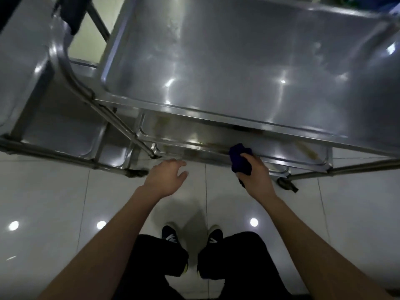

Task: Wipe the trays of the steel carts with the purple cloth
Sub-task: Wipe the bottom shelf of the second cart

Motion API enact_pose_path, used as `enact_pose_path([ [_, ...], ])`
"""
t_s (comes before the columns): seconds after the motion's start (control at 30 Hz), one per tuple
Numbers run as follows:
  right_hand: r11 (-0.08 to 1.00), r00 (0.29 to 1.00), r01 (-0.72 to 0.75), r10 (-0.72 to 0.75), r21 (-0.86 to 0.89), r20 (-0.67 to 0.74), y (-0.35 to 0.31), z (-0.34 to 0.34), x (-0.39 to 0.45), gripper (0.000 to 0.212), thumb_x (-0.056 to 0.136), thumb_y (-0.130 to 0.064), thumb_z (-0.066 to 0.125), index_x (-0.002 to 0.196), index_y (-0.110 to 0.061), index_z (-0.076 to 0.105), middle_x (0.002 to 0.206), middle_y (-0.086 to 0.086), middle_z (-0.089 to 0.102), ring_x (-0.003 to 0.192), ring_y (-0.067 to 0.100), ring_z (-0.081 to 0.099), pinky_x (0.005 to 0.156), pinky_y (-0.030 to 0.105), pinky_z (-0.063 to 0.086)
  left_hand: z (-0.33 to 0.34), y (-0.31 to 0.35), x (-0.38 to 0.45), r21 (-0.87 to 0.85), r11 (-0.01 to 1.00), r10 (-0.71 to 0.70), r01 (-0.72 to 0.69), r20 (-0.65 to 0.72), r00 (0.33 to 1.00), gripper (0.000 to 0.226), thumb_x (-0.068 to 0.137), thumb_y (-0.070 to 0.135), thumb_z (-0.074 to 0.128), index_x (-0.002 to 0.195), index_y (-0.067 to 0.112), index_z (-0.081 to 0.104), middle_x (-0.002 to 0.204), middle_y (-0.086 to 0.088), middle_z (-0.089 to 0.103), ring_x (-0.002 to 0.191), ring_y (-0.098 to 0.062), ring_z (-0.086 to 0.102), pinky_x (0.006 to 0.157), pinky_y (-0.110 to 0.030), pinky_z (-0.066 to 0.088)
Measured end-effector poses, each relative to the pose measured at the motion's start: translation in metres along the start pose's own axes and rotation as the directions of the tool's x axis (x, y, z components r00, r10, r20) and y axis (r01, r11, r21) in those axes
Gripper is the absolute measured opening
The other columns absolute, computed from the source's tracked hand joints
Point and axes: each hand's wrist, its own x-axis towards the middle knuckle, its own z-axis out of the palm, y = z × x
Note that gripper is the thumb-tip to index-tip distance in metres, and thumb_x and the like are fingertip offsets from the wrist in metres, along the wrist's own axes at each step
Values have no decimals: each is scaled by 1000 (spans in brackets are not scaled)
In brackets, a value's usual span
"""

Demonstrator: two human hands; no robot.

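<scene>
Wearing black trousers (238, 256); wearing dark shoes (171, 237) with white marks and pale soles; showing bare arms, with no sleeves.

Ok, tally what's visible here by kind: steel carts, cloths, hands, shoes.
Steel carts: 2, the cart with the top tray and a second cart beside it
Purple cloth: 1
Hands: 2, left hand, right hand
Shoes: 2, left shoe, right shoe
Total: 7
</scene>
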Motion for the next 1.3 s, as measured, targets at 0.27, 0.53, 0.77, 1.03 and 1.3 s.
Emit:
enact_pose_path([
  [0.27, 992, 975, 104, -116, -73, -192, 44, 59, 107, 66, 91, -13, 72, 149, -22, 42, 163, 10, 25, 143, 29, 36, 113, 33, 35, 50, -46, 114, 47, 995, 95, -89, -152, 984, 43, 94, 39, 53, 136, 32, 58, 139, -3, 59, 127, -31, 54, 102, -48, 48],
  [0.53, 962, 973, 164, -194, -219, -125, 76, 103, 153, 63, 99, -49, 56, 156, -33, 32, 169, 2, 1, 153, 35, 4, 125, 48, 8, 101, -91, 169, 201, 977, 165, -75, -477, 863, 30, 91, 28, 62, 119, 23, 70, 119, -4, 63, 113, -32, 55, 93, -47, 44],
  [0.77, 818, 915, 184, -345, -544, -210, 102, 136, 172, 57, 108, -45, 19, 161, -25, 12, 168, 6, -10, 150, 44, 9, 122, 49, 7, 130, -115, 200, 322, 934, 343, -154, -689, 638, 22, 85, 37, 75, 101, 22, 75, 98, -1, 62, 96, -27, 55, 83, -44, 44],
  [1.03, 780, 887, 189, -396, -596, -237, 103, 129, 187, 55, 108, -46, 17, 159, -26, 18, 169, 5, 1, 147, 46, 22, 119, 52, 20, 128, -104, 197, 342, 928, 356, -151, -685, 635, 23, 87, 40, 72, 99, 22, 73, 95, -1, 59, 96, -25, 52, 79, -41, 42],
  [1.3, 789, 942, 144, -295, -597, -162, 116, 86, 230, 57, 106, -54, 16, 159, -37, 6, 169, -3, -9, 152, 41, 9, 122, 49, 9, 138, -71, 218, 293, 940, 336, -174, -709, 620, 21, 87, 40, 72, 95, 21, 74, 93, -1, 56, 96, -25, 55, 83, -46, 44],
])
